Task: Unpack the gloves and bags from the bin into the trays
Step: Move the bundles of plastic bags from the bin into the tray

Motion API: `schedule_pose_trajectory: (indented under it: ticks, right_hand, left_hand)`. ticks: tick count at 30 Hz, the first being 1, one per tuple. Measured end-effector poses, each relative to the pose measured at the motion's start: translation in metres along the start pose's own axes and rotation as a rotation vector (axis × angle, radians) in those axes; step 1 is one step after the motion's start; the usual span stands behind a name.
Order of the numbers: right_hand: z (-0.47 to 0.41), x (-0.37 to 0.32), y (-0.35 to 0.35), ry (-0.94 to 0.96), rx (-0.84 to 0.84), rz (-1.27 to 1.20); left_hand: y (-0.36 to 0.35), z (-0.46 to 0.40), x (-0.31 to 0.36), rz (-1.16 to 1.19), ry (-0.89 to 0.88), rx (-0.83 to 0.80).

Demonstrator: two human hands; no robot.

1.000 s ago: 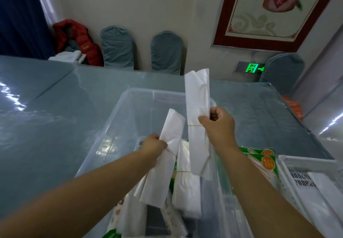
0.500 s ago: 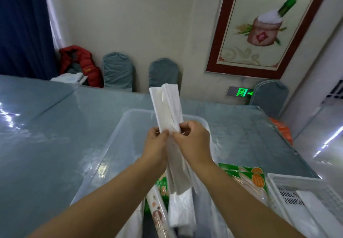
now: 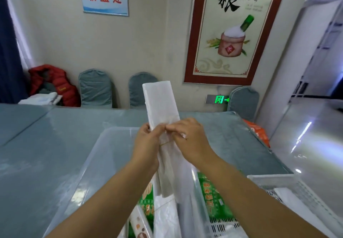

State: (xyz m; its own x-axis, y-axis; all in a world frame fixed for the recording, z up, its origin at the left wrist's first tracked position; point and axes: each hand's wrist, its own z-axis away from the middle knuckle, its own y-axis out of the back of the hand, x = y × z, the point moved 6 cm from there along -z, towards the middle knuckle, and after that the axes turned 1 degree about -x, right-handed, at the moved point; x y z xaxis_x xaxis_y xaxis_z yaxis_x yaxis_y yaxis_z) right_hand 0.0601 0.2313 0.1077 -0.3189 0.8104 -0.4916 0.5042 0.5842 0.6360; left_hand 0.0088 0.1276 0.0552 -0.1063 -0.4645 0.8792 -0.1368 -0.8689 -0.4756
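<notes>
Table [image 3: 46,145], grey-green, glossy, fills the view from 9 o'clock across to 3 o'clock. Clear plastic bin [image 3: 96,156] stands on it at centre, running down to 6 o'clock.

Left hand [image 3: 146,145], just left of centre, is closed on the left edge of the white bag bundles [image 3: 160,104], thumb pressed to their face. The bundles are held together, upright, tilted slightly toward 11 o'clock, above the bin; the upper end points to 12 o'clock, the lower end hangs down into the bin mouth. A thin rubber band [image 3: 166,143] crosses them between the hands.

Right hand [image 3: 189,137], just right of centre, pinches the same bundles at the right edge, fingertips meeting the left thumb.

In the bin at 6 o'clock: more white bags [image 3: 167,217] and a green printed packet [image 3: 148,198].

At 5 o'clock, outside the bin wall, a green packet [image 3: 213,198] lies in a white slotted tray [image 3: 278,178].
</notes>
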Motion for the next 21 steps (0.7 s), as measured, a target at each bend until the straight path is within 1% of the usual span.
schedule_pose_trajectory:
  ticks: [2,4,5,6,8,10,13,19,21]
  right_hand:
    - [-0.002,0.013,0.021,-0.083,0.099,-0.184]
    - [0.002,0.036,0.042,-0.214,0.243,-0.277]
    - [0.005,0.05,0.05,-0.287,0.272,-0.319]
    - [0.009,0.064,0.056,-0.361,0.256,-0.381]
    - [0.018,0.094,0.066,-0.476,0.167,-0.54]
    - [0.031,0.125,0.081,-0.537,0.062,-0.615]
    - [0.059,0.177,0.112,-0.584,-0.058,-0.583]
    - [0.127,0.3,0.188,-0.709,-0.046,-0.48]
    - [0.149,0.339,0.213,-0.74,-0.055,-0.479]
  left_hand:
    - [-0.016,-0.005,0.003,-0.053,-0.026,-0.02]
    - [-0.035,-0.008,0.002,-0.091,-0.027,-0.022]
    - [-0.046,-0.009,0.0,-0.092,-0.019,-0.02]
    - [-0.057,-0.009,-0.004,-0.089,-0.004,-0.018]
    - [-0.084,-0.006,-0.019,-0.057,0.051,-0.015]
    - [-0.115,0.002,-0.044,-0.009,0.121,-0.014]
    - [-0.171,0.02,-0.097,0.032,0.233,-0.016]
    - [-0.281,0.043,-0.222,-0.015,0.382,-0.042]
    - [-0.313,0.047,-0.261,-0.053,0.418,-0.104]
